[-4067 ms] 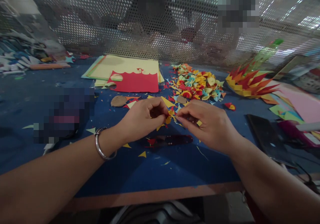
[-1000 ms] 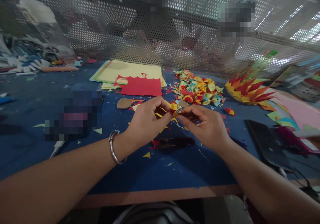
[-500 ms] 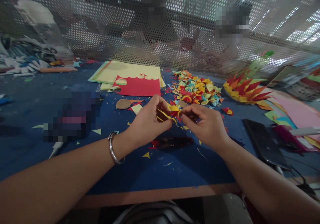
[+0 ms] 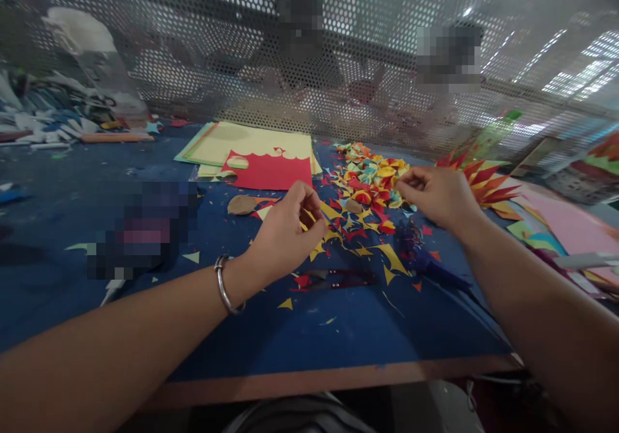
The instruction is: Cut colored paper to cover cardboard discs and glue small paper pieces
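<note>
Our right hand, fingertips bunched, hangs at the loose multicoloured folded-paper heap, one o'clock; our left hand curls, neither grip readable. We're apparently topping it up, so gentle release seems needed.

A slim silver-coloured bangle ringed the left wrist (a small raised bit sat near its top). The left hand, right hand and both forearms were bare; the clothing bore dark and pale stripes.
</note>
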Demonstrator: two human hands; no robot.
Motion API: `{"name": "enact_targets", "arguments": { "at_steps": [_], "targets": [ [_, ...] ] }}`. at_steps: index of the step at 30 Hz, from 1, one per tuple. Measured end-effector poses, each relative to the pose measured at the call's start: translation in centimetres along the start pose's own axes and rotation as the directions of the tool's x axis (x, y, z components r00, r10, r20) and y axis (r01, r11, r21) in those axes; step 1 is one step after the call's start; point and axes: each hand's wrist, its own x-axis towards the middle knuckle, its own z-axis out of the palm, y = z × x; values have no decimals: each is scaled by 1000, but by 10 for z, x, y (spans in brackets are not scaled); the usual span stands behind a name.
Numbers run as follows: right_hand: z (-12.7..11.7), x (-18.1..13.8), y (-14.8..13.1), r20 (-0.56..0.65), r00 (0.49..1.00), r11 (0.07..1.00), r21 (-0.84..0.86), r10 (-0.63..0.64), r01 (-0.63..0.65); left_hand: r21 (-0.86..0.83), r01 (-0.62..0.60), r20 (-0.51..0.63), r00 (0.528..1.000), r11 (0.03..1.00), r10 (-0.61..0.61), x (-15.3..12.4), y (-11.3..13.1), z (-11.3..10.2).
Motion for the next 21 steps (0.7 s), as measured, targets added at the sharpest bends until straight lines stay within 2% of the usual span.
{"name": "enact_targets", "arguments": {
  "at_steps": [2,5,12,16,21],
  "targets": [
    [0,19,19,-21,994,990,-87,108,-109,12,-1,-15,1000,1000,1,1,1,-1],
    [-1,39,41,2,967,961,-106,255,-254,8,4,-23,1000,1000,-3,1,1,-2],
    [-1,54,61,30,955,954,-61,295,-293,7,-3,-18,1000,1000,3,1,-1,-3],
    [2,57,60,32,948,948,-52,316,-314,26,-6,-34,999,1000,6,2,0,-4],
    [2,53,50,-49,947,943,-84,318,-321,56,-14,-54,998,998,17,3,0,-5]
  ]
}}
